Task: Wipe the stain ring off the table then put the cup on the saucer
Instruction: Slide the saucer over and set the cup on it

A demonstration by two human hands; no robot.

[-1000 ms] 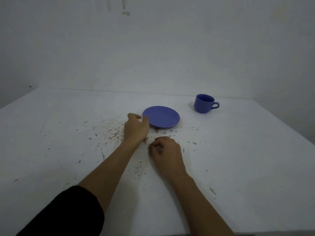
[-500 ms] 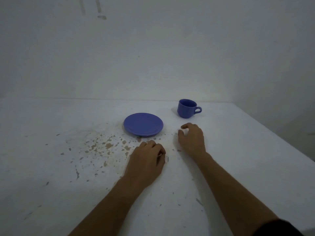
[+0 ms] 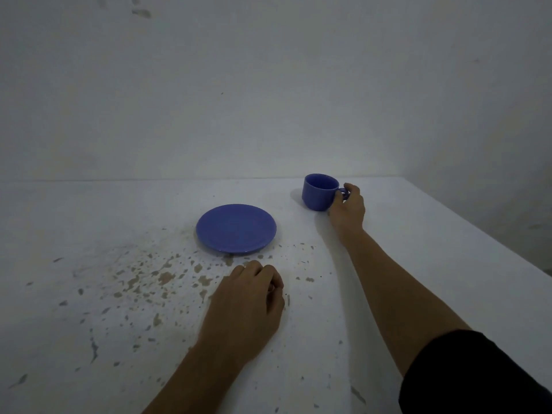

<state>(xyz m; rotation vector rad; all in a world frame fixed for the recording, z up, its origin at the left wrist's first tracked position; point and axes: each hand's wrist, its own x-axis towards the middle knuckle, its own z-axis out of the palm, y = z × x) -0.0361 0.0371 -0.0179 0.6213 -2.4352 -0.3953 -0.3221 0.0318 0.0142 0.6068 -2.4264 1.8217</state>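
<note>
A blue cup (image 3: 319,191) stands upright on the white table (image 3: 418,240) at the back right. My right hand (image 3: 348,208) grips its handle, fingers closed around it. The blue saucer (image 3: 236,228) lies flat and bare, left of the cup and a hand's width apart from it. My left hand (image 3: 246,306) rests on the table just in front of the saucer, its fingers curled under; I cannot tell whether anything is inside it. Brown specks (image 3: 155,279) are scattered over the table left of that hand; I make out no clear ring.
A plain pale wall (image 3: 268,100) rises right behind the table's back edge. The table's right edge (image 3: 484,231) runs diagonally close to the cup. Grey chips and scuffs mark the near part of the table.
My right hand has reached forward from beside the saucer to the cup and closed on its handle. My left hand has stayed by the saucer's near edge.
</note>
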